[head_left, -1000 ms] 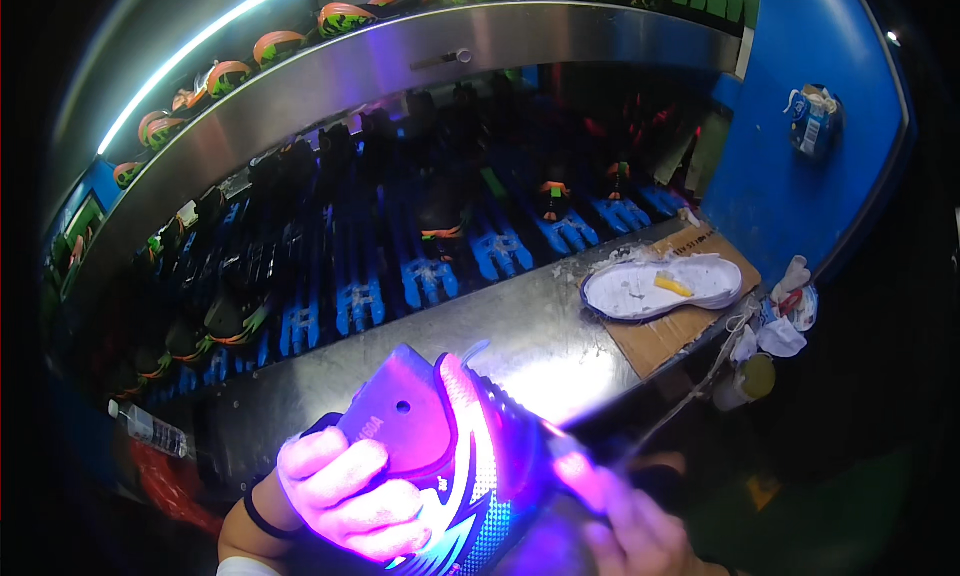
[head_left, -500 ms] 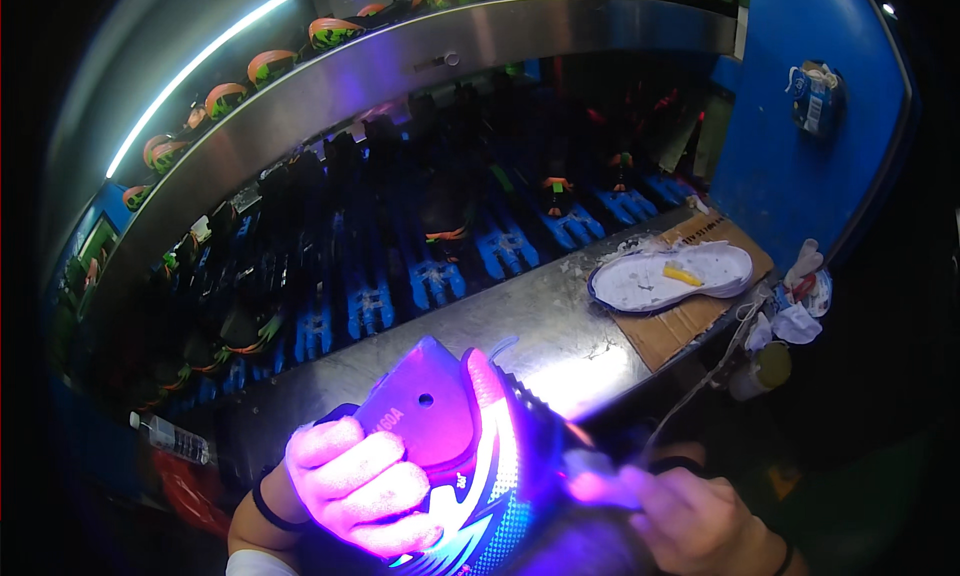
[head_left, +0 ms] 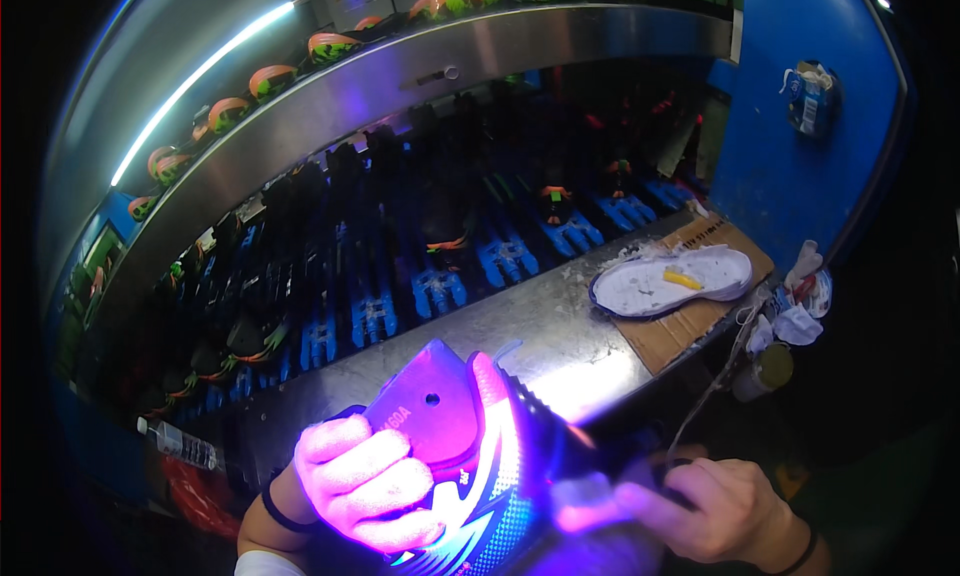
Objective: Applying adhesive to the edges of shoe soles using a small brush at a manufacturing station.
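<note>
A shoe upper (head_left: 508, 481) with a blue-and-white pattern is pulled over a shoe last (head_left: 440, 416), whose flat top has a round hole. Purple light falls brightly on both. My left hand (head_left: 368, 484), in a knit glove, is closed round the last and the side of the upper. At the right, my bare right hand (head_left: 715, 506) grips a small brush (head_left: 585, 503) with a pale flat head. That head is smeared by motion and lies close beside the upper's dark side; whether it touches cannot be made out. The fingertips are blurred too.
A white-lined shoe sole (head_left: 650, 284) with a yellow piece on it rests on cardboard (head_left: 655, 331) at the metal bench's right end. Behind is a rack with blue holders (head_left: 510, 261). Orange-and-green shoes (head_left: 272, 80) line the upper shelf. A jar (head_left: 765, 371) stands lower right.
My right hand has moved a little to the right and down, while the brush head has swung slightly left and lower. My left hand keeps its hold on the shoe last.
</note>
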`<state>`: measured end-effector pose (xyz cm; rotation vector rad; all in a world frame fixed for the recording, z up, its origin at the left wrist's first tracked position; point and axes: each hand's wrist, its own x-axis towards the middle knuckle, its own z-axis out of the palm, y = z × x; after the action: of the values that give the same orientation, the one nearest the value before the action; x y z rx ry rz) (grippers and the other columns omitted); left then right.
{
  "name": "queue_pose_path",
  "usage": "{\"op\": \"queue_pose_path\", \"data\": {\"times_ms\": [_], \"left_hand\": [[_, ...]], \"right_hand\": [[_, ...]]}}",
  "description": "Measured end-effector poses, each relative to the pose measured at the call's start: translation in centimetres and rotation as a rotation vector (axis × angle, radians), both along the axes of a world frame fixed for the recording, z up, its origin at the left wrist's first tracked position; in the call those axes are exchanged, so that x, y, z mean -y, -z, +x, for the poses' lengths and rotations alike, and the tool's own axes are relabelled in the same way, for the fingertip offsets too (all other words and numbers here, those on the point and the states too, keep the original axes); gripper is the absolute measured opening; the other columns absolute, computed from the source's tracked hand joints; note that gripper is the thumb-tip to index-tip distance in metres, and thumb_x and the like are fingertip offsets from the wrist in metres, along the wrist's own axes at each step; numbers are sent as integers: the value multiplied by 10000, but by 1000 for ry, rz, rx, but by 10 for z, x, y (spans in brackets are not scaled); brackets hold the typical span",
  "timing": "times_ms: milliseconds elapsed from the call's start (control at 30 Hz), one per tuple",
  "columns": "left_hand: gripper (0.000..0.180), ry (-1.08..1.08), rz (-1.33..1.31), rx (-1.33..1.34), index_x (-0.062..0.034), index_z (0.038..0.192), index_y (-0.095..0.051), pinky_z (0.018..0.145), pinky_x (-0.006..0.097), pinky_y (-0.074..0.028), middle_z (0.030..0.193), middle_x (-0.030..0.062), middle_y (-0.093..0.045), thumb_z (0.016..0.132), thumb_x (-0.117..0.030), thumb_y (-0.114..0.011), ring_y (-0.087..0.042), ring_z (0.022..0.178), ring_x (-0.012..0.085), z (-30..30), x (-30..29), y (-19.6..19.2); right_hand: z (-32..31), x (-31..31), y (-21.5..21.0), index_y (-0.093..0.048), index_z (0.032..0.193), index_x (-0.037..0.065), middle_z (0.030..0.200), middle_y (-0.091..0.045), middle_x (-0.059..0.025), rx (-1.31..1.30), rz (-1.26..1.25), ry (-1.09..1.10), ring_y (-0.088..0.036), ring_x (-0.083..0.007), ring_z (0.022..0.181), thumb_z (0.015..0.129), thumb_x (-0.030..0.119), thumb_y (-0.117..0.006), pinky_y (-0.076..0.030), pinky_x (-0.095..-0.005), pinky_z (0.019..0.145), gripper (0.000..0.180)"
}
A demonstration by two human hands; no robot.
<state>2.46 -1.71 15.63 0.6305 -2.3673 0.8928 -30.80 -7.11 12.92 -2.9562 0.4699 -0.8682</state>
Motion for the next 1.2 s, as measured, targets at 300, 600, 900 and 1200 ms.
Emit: {"op": "queue_pose_path", "data": {"times_ms": [300, 600, 900, 1200], "left_hand": [[335, -117, 16, -142, -275, 996, -544, 627, 306, -454, 831, 2, -558, 710, -216, -709, -600, 776, 201, 4, -15, 29], [359, -233, 10, -294, -228, 962, -539, 699, 386, -496, 946, 67, -575, 651, -184, -712, -604, 881, 263, 4, -18, 57], [339, -254, -14, -289, -189, 936, -538, 729, 400, -505, 960, 88, -593, 646, -167, -711, -613, 889, 268, -1, -10, 49], [306, -231, -11, -274, -137, 897, -566, 697, 396, -514, 923, 110, -622, 626, -137, -708, -639, 843, 277, -9, 3, 40]], "right_hand": [[35, -8, 28, -535, 1222, -85, 857, -654, -150, 413, 517, -54, -650, -256, 611, 805, 47, -609, -524, -332, 499, 443], [60, -37, 65, -513, 1279, -31, 1113, -629, -149, 428, 408, 181, -653, -277, 820, 956, 181, -522, -537, -355, 692, 387], [73, -40, 54, -440, 1316, -90, 1071, -617, -216, 625, 543, 19, -652, -323, 808, 929, 82, -524, -534, -363, 659, 432], [81, -50, 58, -371, 1346, -150, 1063, -605, -291, 712, 612, -60, -654, -380, 827, 914, 3, -524, -535, -378, 652, 484]]}}
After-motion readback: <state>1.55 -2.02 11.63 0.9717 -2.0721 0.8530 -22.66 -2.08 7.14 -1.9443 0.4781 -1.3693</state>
